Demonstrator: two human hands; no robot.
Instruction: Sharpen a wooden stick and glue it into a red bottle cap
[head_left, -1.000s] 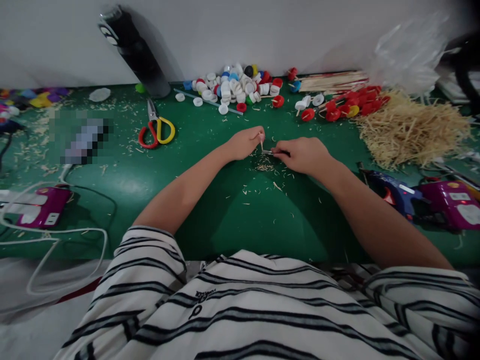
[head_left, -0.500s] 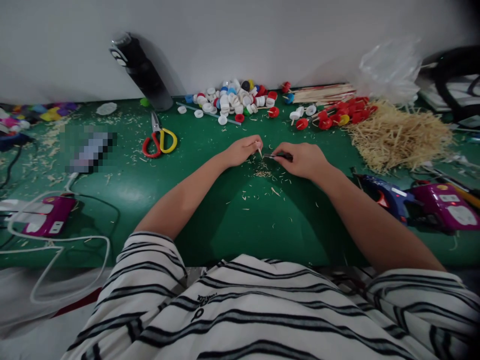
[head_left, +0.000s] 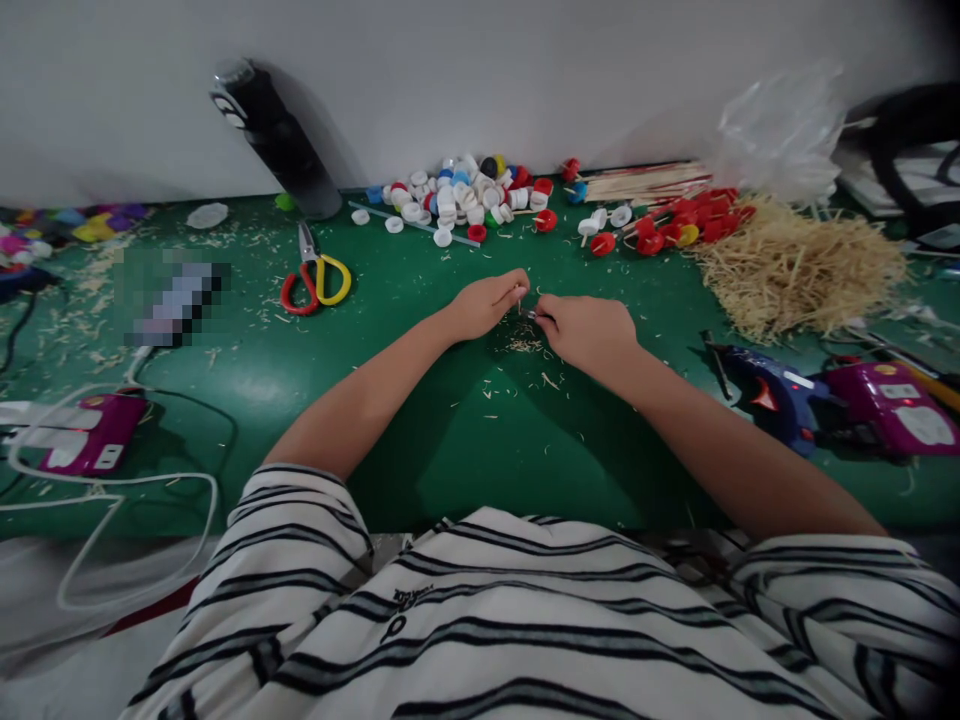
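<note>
My left hand point(head_left: 491, 304) pinches a short thin wooden stick point(head_left: 520, 304), its end pointing down. Facing it, my right hand point(head_left: 589, 328) is closed on a small craft knife point(head_left: 532, 314); only a bit of the metal shows, with the rest hidden by the fingers. The blade end is right beside the stick, and I cannot tell whether they touch. Below both hands, thin wood shavings point(head_left: 525, 345) lie in a little heap on the green table point(head_left: 480, 460).
Bottle caps point(head_left: 465, 195) are piled at the back, near thin sticks point(head_left: 645, 183) and red caps on sticks point(head_left: 679, 225). Scissors point(head_left: 316, 275), a black bottle point(head_left: 281, 145) and a phone point(head_left: 176, 305) are left. Straw-like shavings point(head_left: 802, 265) and a blue glue gun point(head_left: 780, 390) lie right.
My right hand has turned over the knife, so its dark handle no longer shows, and has shifted slightly left toward the stick. My left hand keeps its pinch. The view has tilted a little.
</note>
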